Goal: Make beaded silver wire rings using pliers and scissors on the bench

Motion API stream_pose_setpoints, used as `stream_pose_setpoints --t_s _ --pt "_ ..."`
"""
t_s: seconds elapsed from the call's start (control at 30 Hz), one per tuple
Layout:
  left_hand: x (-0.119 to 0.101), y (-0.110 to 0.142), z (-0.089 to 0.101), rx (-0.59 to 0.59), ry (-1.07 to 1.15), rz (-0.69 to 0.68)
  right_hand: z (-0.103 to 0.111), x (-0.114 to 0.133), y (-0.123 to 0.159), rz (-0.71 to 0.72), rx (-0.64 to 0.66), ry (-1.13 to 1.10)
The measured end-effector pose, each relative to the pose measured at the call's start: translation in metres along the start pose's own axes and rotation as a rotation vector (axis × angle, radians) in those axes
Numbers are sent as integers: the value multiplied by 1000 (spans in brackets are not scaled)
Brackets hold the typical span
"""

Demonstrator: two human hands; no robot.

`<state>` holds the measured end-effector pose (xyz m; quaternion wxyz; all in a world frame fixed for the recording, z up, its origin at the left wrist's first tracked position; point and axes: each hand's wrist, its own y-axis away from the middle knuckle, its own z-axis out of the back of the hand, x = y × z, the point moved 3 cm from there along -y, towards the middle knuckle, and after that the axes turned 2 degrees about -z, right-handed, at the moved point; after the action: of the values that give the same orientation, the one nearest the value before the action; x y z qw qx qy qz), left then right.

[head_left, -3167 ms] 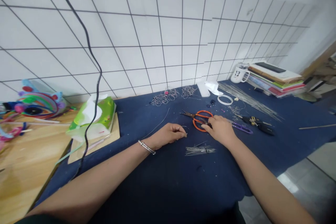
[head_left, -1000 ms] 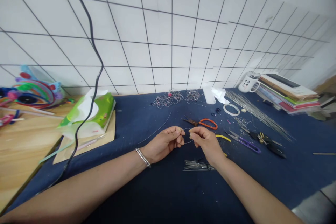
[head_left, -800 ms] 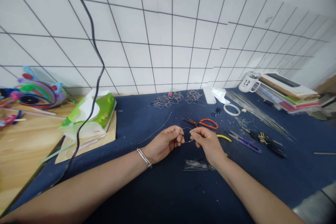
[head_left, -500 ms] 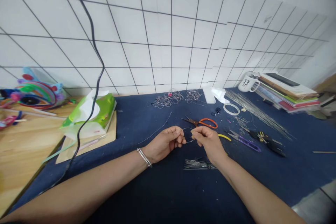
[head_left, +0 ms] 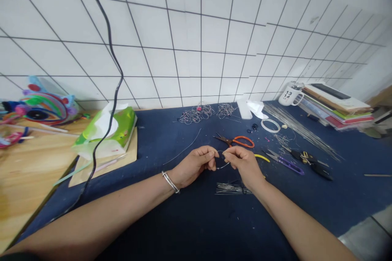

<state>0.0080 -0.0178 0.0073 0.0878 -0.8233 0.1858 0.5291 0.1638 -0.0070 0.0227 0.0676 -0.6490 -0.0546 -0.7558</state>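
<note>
Both of my hands meet over the middle of the dark blue cloth (head_left: 190,220). A thin silver wire (head_left: 222,166) curves into a small loop between them. My left hand (head_left: 196,164), with a silver bangle at the wrist, pinches one end of it. My right hand (head_left: 243,164) pinches the other end with curled fingers. Just below my right hand lies a small bundle of short cut wires (head_left: 231,188). Orange-handled scissors (head_left: 240,141) rest just beyond my fingers, and a long loose wire (head_left: 183,151) lies to the left.
Tangled wire loops (head_left: 206,113) sit by the tiled wall. Purple snips (head_left: 284,160), black pliers (head_left: 310,162), a white ring (head_left: 270,125) and long straight wires (head_left: 300,130) lie right. A mug (head_left: 288,96) and stacked books (head_left: 333,108) stand far right. A green tissue pack (head_left: 107,130) and black cable (head_left: 104,89) are left.
3.2 s ago my right hand lay on the orange scissors and my left pinched the wire alone. Since then both hands came together on the wire, which now bends into a tighter loop.
</note>
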Motion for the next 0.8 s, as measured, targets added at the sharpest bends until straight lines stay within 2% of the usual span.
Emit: stream_pose_setpoints --t_s 0.23,0.4,0.63,0.8 --pt "0 -1 -1 82 -57 38 4 -4 -4 64 93 99" --pt "2 -1 1 89 -126 25 4 0 -1 101 137 147" --pt "0 -1 2 88 -287 -61 4 -2 -1 35 149 76" --pt "1 0 2 14 -194 -72 2 -5 -3 -50 197 -39"
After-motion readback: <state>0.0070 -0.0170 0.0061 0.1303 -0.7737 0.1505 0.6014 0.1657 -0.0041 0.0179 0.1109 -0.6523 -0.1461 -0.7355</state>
